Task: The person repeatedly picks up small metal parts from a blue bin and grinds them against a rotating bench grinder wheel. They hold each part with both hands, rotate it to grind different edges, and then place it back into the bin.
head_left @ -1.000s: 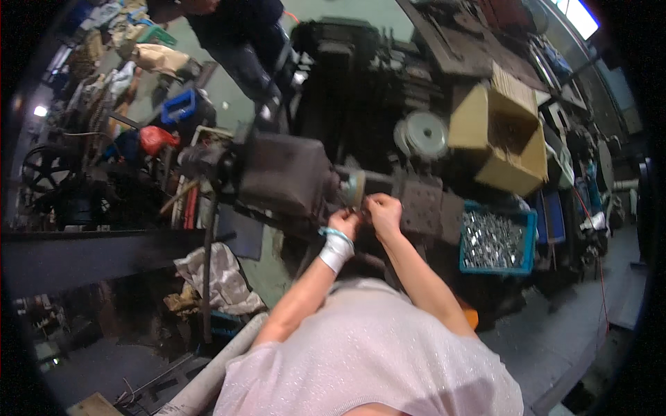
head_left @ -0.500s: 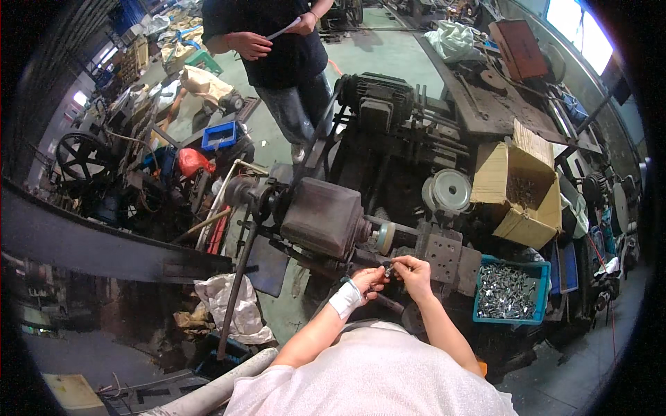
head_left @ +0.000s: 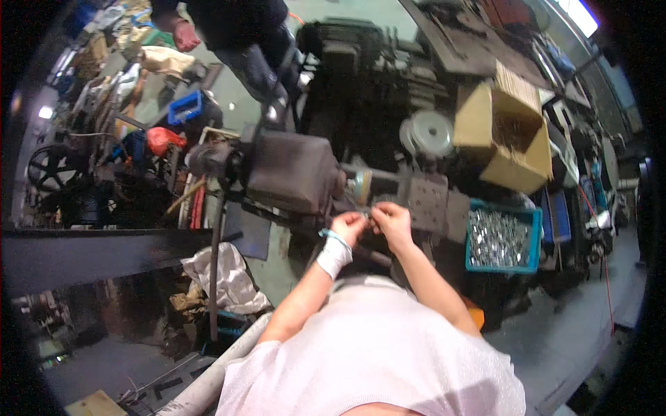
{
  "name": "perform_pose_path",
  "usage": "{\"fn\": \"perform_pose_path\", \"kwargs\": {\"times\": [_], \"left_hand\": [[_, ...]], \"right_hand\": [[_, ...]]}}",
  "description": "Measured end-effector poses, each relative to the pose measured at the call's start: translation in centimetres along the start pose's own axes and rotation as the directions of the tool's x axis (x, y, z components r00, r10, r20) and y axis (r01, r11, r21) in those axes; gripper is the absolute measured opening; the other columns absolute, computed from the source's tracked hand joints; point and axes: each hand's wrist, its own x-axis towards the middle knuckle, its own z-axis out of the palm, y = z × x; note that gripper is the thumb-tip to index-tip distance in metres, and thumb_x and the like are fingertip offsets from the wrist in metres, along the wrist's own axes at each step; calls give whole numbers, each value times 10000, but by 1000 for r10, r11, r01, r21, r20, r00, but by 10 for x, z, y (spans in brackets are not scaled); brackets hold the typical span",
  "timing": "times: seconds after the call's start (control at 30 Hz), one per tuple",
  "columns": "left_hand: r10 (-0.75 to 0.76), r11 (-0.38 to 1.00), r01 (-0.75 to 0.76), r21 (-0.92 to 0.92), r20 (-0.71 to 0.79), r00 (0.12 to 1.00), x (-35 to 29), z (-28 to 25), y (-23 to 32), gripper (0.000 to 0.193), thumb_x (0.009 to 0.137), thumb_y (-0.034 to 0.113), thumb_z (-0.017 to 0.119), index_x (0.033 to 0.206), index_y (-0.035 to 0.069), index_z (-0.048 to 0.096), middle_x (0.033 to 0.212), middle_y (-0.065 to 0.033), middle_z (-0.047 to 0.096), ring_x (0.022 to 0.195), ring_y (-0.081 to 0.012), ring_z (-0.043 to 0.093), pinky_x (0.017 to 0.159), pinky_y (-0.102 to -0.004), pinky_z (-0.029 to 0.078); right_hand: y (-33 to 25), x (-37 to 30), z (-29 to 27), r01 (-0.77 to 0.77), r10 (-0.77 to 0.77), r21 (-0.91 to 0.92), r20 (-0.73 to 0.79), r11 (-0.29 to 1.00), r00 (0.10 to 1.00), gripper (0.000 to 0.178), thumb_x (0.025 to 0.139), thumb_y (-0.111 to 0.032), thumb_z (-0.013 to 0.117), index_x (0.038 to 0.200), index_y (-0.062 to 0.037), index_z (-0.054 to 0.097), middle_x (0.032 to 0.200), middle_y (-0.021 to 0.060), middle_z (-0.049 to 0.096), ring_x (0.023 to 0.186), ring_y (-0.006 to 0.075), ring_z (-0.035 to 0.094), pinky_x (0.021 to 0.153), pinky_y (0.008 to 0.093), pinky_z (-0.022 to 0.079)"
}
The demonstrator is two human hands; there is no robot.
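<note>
My left hand [head_left: 349,227], with a white wrap [head_left: 334,258] round its wrist, is closed in a pinch in front of the machine. Beside it, my right hand [head_left: 393,224] also has thumb and fingers pressed together. A small shiny metal part [head_left: 367,215] shows between the fingertips of both hands, too blurred to name more exactly. Just beyond them is the machine's dark metal housing [head_left: 290,170], with a pale ring [head_left: 361,186] on its shaft. Right of my right hand lies a metal block with holes [head_left: 424,197].
A teal crate [head_left: 537,239] full of small metal parts stands at the right. Behind it an open cardboard box [head_left: 474,114] holds brownish small pieces. A round metal wheel [head_left: 431,133] sits beyond the block. Another person [head_left: 236,28] stands across the machine, partly cut off.
The whole view has shifted, so the machine, crate and other person appear higher and further left. Both my hands stay together at the small metal part. The other person's paper is out of view.
</note>
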Motion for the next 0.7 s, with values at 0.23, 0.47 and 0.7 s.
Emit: {"fn": "perform_pose_path", "kwargs": {"times": [0.23, 0.47, 0.7], "left_hand": [[-58, 997, 54, -58, -72, 996, 11, 5, -8, 124, 782, 183, 585, 743, 66, 579, 556, 24, 497, 432, -62, 419, 365, -211, 302], [-152, 986, 141, -90, -128, 980, 18, 8, -5, 118, 768, 176, 587, 723, 68, 571, 568, 25, 501, 431, -77, 427, 367, -222, 301], [-96, 993, 85, -77, -163, 982, 24, 8, -13, 97, 760, 151, 587, 720, 67, 563, 568, 20, 504, 424, -78, 426, 354, -224, 290]], "right_hand": [[13, 22, 3, 10, -16, -62, -108, 998, 994, 141, 726, -75, 598, 776, 56, 615, 624, 71, 578, 518, 110, 547, 435, 222, 449], [27, 40, 5, 61, -73, -88, -145, 994, 987, 146, 707, -86, 607, 752, 52, 622, 586, 68, 575, 497, 105, 521, 456, 255, 420], [22, 40, 8, 52, -60, -53, -154, 997, 986, 146, 696, -96, 614, 748, 40, 630, 571, 71, 575, 503, 99, 513, 466, 257, 412]]}}
